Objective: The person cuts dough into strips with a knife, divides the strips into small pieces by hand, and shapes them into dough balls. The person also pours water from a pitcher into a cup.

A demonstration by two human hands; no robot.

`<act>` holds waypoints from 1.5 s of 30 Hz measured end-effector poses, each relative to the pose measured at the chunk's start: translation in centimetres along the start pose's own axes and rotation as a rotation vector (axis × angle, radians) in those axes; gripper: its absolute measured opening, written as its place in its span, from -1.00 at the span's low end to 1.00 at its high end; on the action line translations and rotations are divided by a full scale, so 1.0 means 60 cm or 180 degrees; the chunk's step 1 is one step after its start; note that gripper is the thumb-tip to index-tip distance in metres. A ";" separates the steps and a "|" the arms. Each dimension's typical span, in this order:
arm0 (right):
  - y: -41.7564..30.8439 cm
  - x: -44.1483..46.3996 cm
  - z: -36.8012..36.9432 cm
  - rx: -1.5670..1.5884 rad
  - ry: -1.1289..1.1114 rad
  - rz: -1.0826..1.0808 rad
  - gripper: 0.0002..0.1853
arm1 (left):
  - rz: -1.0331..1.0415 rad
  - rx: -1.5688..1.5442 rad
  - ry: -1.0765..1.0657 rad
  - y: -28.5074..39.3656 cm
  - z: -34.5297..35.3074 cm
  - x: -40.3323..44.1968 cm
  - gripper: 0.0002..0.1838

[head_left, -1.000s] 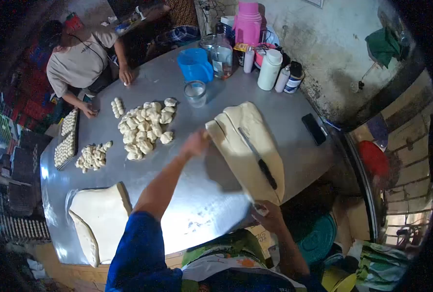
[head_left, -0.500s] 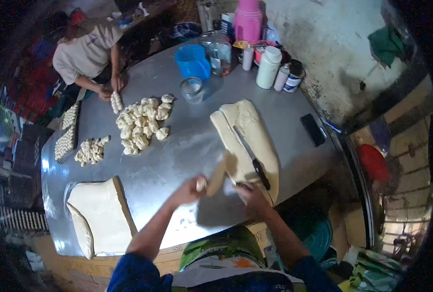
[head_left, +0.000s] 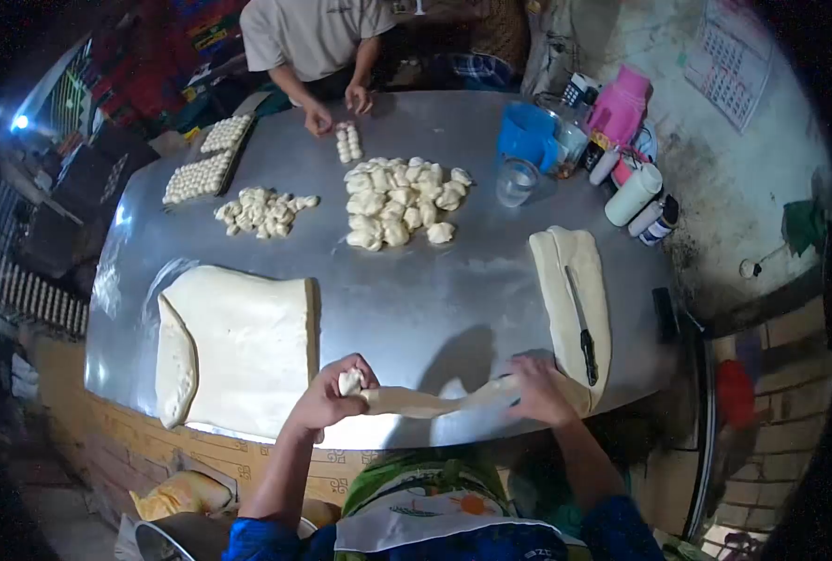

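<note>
Left hand point(head_left: 332, 397) holds one end of dough strip point(head_left: 411, 403), fingers curled tight. Right hand point(head_left: 539, 391) grips it farther along. Strip's left of the knife point(head_left: 582, 327), near side.

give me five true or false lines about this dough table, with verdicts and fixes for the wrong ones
1. The right hand is holding the knife. False: the knife lies on the folded dough.
2. A dough strip stretches between the left hand and the right hand. True.
3. The blue jug stands at the near edge. False: the blue jug is on the far side, beside a clear glass.
4. The co-worker's hands are near a short double row of dough balls. True.
5. The wide dough sheet is right of the knife. False: the wide dough sheet is to its left.
</note>
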State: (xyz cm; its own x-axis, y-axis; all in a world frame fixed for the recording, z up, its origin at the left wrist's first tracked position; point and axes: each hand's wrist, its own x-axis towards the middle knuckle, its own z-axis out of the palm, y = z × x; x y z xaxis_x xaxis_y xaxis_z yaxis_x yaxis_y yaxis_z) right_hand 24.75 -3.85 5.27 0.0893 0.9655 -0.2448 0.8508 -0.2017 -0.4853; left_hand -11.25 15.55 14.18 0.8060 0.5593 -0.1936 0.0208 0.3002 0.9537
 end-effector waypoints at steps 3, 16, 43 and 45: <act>0.022 -0.018 -0.006 -0.1050 0.0632 0.0025 -0.28 | 0.0280 0.0083 0.0055 -0.001 -0.041 -0.033 -0.61; -0.284 0.062 0.018 0.1314 0.1334 0.0655 -0.39 | 0.1124 0.0594 0.1085 0.101 -0.309 -0.156 -0.73; -0.163 0.135 0.030 0.0547 0.1462 -0.1164 -0.79 | -0.0131 0.3125 0.0233 -0.074 0.100 -0.012 -0.37; -0.256 0.100 -0.013 0.0499 0.1981 -0.1760 -0.81 | 0.1396 0.3382 0.1572 -0.110 0.114 0.011 -0.47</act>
State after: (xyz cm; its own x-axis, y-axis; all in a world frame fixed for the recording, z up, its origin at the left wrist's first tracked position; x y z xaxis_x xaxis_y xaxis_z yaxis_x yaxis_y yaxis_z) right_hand 12.61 5.15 11.90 -0.0107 0.8374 0.5466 0.7783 0.3501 -0.5212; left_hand -6.79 8.67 9.34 0.5627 0.7532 0.3407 0.4588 -0.6274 0.6292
